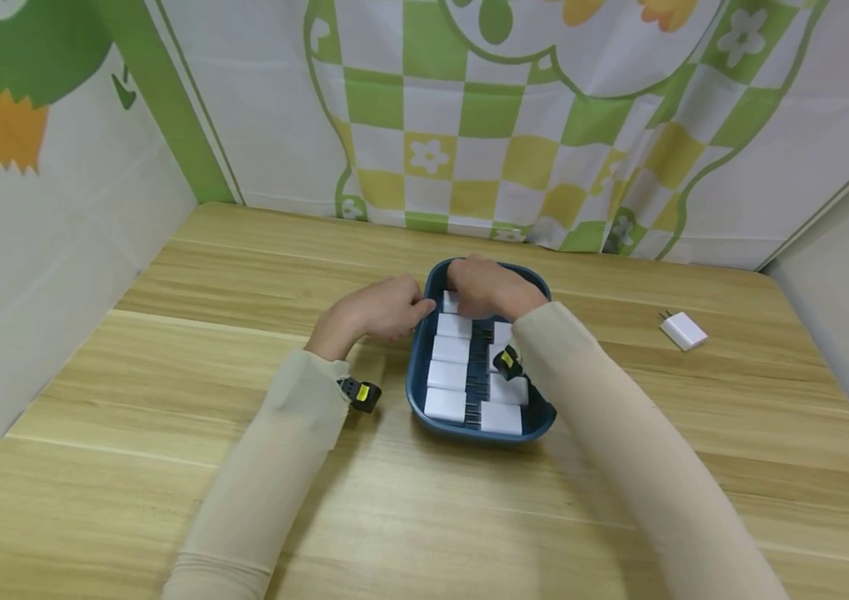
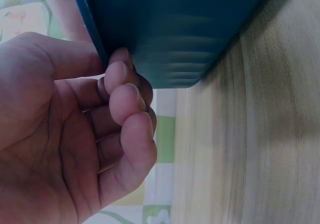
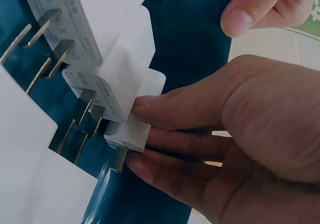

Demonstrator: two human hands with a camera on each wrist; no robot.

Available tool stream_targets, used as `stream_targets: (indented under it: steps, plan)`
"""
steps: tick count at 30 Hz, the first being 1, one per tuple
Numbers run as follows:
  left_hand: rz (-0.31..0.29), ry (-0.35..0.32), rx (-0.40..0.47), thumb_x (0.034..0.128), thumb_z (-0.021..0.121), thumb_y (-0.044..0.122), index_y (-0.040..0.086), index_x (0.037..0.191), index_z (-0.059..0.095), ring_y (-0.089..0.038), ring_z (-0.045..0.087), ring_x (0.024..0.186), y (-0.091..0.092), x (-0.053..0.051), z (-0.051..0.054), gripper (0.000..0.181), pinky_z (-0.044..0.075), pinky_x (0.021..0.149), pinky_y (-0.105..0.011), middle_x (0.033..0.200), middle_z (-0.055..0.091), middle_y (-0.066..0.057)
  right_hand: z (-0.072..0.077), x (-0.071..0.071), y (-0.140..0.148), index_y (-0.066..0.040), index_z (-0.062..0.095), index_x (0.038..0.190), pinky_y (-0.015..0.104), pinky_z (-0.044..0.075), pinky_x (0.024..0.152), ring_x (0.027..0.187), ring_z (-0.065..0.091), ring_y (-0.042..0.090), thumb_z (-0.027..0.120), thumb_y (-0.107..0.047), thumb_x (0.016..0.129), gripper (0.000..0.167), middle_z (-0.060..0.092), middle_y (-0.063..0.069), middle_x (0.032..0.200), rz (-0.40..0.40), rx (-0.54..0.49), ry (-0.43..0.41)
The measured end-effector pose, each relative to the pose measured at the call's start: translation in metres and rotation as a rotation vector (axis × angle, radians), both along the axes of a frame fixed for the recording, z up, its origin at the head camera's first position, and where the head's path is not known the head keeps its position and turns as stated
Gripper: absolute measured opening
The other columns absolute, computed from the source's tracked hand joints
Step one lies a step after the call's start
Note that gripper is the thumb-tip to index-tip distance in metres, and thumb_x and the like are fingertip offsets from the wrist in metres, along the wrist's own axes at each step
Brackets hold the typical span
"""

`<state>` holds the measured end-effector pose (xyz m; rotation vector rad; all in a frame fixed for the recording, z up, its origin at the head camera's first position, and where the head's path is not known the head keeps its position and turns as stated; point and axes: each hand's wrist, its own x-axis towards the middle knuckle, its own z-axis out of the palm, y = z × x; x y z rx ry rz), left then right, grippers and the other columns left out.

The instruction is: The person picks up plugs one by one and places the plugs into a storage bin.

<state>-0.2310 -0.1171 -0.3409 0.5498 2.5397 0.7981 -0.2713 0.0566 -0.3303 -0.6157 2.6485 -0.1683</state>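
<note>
A dark blue plastic bin (image 1: 415, 375) holds white plug-in chargers (image 1: 447, 375) in two rows, their metal prongs facing each other along the middle. My left hand (image 1: 387, 308) grips the bin's left rim; in the left wrist view its thumb lies over the edge and the curled fingers press the outer wall. Reaching into the far end of the bin, my right hand (image 1: 490, 287) pinches one white charger (image 3: 131, 130) between thumb and fingers, at the end of the left row. This charger touches its neighbour (image 3: 120, 68) in the right wrist view. The right forearm hides part of the right row.
Off to the right, a single white charger (image 1: 683, 331) lies on the wooden table (image 1: 169, 400), prongs toward the back left. Behind the table hangs a green and white checkered curtain (image 1: 491, 108). White fabric walls (image 1: 57, 250) border both sides.
</note>
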Motion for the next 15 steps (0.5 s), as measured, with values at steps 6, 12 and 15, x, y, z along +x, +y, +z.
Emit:
stream_targets:
  steps: [6,12,15]
  plan:
    - [0.008,-0.006,0.0,0.1097,0.044,0.024,0.008,0.069,0.059,-0.012,0.046,0.047,0.0005,-0.0008,-0.001,0.046,0.039,0.049,-0.027,0.054,0.049,0.0,0.0019,0.0014,0.0003,-0.008,0.066,0.104,0.039,0.043,0.08,0.093,0.054,0.026,0.062,0.003,0.095,0.015,0.061,0.01,0.104,-0.001,0.01,-0.009]
    - [0.004,-0.004,0.005,0.1097,0.044,0.024,0.008,0.067,0.058,-0.011,0.045,0.046,0.0005,-0.0004,-0.0008,0.047,0.039,0.049,-0.026,0.054,0.048,0.0,0.0025,0.0033,0.0009,-0.008,0.066,0.102,0.038,0.043,0.077,0.089,0.055,0.026,0.06,0.003,0.096,0.014,0.062,0.01,0.1,-0.005,0.016,-0.016]
    - [0.004,-0.005,0.01,0.1098,0.044,0.023,0.008,0.067,0.058,-0.011,0.045,0.046,0.0007,0.001,0.0002,0.047,0.039,0.05,-0.026,0.054,0.048,0.0,0.0026,0.004,0.0013,-0.008,0.066,0.101,0.038,0.042,0.077,0.089,0.053,0.026,0.059,0.003,0.096,0.014,0.06,0.011,0.099,-0.003,0.021,-0.014]
